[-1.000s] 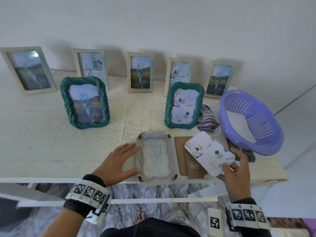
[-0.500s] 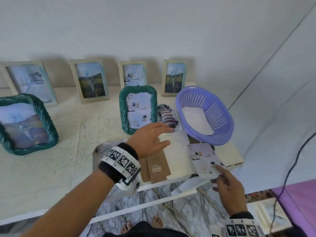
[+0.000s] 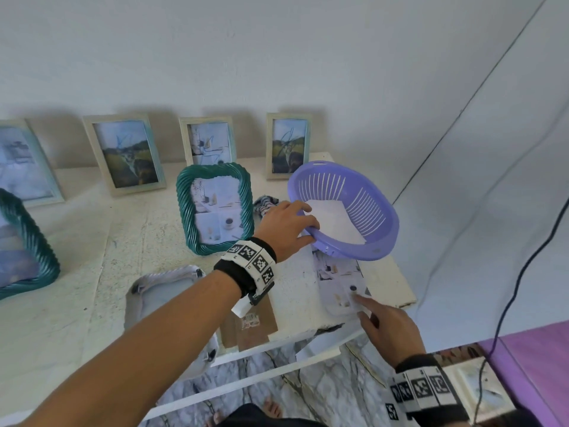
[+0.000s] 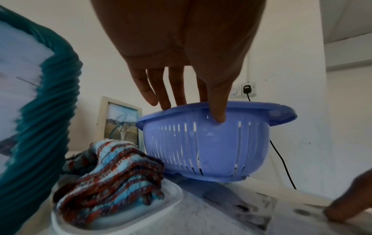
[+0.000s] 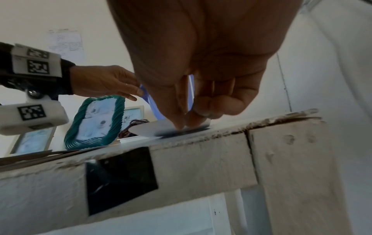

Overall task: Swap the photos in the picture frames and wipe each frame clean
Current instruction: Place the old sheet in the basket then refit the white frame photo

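Note:
My left hand (image 3: 308, 224) (image 4: 193, 109) grips the near rim of the purple basket (image 3: 369, 211) (image 4: 211, 143), fingers inside and thumb on the outer wall. A loose photo (image 3: 335, 278) (image 5: 161, 128) lies flat by the table's front right edge, and my right hand (image 3: 363, 306) (image 5: 185, 124) presses on it with its fingertips. An empty pale frame (image 3: 154, 291) lies flat, partly hidden under my left forearm, beside its brown backing board (image 3: 252, 328). A green twisted frame (image 3: 215, 208) stands behind. A striped cloth (image 3: 264, 203) (image 4: 112, 171) sits on a white tray.
Several pale frames (image 3: 129, 152) lean on the wall at the back. A second green frame (image 3: 18, 248) stands at the far left. White paper (image 3: 332, 217) lies in the basket. The table's right end (image 3: 406, 291) is close, with a black cable (image 3: 523, 272) beyond.
My left hand left the flat frame and travelled right to the basket rim. My right hand lowered the photo onto the table. The head view swung to the right.

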Demonstrator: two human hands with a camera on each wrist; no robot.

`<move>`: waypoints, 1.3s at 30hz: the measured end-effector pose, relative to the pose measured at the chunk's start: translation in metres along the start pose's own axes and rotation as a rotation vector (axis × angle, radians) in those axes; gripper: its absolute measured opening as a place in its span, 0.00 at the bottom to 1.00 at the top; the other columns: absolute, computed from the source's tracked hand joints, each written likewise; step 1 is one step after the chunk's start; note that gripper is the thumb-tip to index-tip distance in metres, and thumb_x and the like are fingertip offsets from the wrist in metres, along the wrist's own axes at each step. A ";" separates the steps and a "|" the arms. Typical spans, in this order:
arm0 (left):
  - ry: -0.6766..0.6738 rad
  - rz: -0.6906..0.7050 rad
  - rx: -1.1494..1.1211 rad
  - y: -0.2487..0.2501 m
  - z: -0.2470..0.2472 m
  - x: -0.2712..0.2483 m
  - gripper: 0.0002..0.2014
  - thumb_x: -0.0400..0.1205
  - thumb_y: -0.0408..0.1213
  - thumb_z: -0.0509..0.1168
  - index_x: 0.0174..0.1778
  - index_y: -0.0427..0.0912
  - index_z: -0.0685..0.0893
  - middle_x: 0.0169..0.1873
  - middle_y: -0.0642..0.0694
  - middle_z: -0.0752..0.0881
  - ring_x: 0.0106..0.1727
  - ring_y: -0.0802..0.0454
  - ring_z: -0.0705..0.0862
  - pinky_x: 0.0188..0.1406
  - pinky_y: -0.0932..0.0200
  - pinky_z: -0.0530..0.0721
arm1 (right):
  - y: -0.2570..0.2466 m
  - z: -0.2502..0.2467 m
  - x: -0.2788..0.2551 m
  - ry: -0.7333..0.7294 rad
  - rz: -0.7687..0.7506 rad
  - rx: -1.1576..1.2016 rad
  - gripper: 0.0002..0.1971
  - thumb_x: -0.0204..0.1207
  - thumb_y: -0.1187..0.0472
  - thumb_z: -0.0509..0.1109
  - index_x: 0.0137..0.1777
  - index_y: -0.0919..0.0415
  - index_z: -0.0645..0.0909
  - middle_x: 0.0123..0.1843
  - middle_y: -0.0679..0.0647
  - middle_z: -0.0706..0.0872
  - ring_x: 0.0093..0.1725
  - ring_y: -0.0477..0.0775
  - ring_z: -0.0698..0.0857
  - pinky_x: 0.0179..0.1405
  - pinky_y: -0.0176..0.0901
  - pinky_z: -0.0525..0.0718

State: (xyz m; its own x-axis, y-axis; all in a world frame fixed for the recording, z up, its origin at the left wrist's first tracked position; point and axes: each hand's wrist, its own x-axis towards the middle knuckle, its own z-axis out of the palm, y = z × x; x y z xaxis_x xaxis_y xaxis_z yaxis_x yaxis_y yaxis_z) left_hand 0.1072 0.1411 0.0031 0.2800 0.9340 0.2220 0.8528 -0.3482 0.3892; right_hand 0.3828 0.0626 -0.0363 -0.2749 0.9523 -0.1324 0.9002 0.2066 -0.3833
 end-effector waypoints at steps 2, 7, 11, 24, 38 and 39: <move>0.021 -0.009 -0.025 0.000 -0.003 0.002 0.13 0.81 0.48 0.68 0.59 0.50 0.87 0.67 0.45 0.79 0.64 0.42 0.77 0.63 0.43 0.76 | -0.004 -0.005 0.021 -0.021 -0.010 -0.023 0.21 0.82 0.54 0.62 0.74 0.37 0.73 0.26 0.43 0.74 0.29 0.41 0.74 0.23 0.29 0.64; 0.075 0.001 -0.008 0.000 0.002 0.000 0.12 0.80 0.48 0.70 0.57 0.51 0.88 0.65 0.44 0.81 0.60 0.41 0.80 0.60 0.43 0.78 | -0.010 -0.006 0.058 -0.079 -0.008 -0.114 0.21 0.83 0.53 0.58 0.76 0.36 0.70 0.42 0.52 0.85 0.41 0.54 0.81 0.36 0.41 0.74; 0.091 -0.011 -0.006 0.003 0.009 -0.003 0.11 0.78 0.48 0.71 0.55 0.51 0.88 0.63 0.44 0.82 0.62 0.39 0.81 0.61 0.37 0.78 | -0.003 0.002 0.066 -0.089 -0.022 -0.118 0.22 0.84 0.53 0.57 0.77 0.36 0.68 0.43 0.54 0.86 0.44 0.56 0.82 0.40 0.44 0.80; 0.110 -0.038 -0.087 0.007 0.027 -0.027 0.21 0.78 0.57 0.61 0.60 0.50 0.86 0.67 0.47 0.79 0.69 0.46 0.77 0.64 0.49 0.77 | 0.024 -0.128 0.081 0.374 0.010 -0.091 0.11 0.80 0.60 0.66 0.58 0.58 0.87 0.38 0.55 0.87 0.35 0.54 0.79 0.44 0.41 0.77; 0.127 -0.123 -0.166 0.020 0.031 -0.029 0.18 0.79 0.52 0.69 0.63 0.50 0.85 0.73 0.48 0.77 0.73 0.48 0.76 0.62 0.46 0.82 | -0.095 -0.067 0.283 -0.375 -0.305 -0.734 0.35 0.65 0.42 0.80 0.68 0.60 0.78 0.64 0.56 0.85 0.61 0.60 0.84 0.57 0.52 0.84; 0.118 -0.132 -0.165 0.020 0.029 -0.029 0.18 0.79 0.52 0.69 0.63 0.50 0.85 0.73 0.49 0.76 0.73 0.48 0.76 0.62 0.47 0.81 | -0.091 -0.060 0.291 -0.382 -0.299 -0.778 0.37 0.60 0.41 0.82 0.67 0.59 0.79 0.62 0.55 0.86 0.60 0.60 0.85 0.55 0.51 0.85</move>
State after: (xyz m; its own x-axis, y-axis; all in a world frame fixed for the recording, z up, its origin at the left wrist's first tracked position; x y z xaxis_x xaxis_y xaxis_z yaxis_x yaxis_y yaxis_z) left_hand 0.1288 0.1090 -0.0216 0.1098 0.9598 0.2585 0.7922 -0.2415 0.5604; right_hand 0.2415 0.3344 0.0152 -0.5011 0.7244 -0.4733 0.7090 0.6573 0.2554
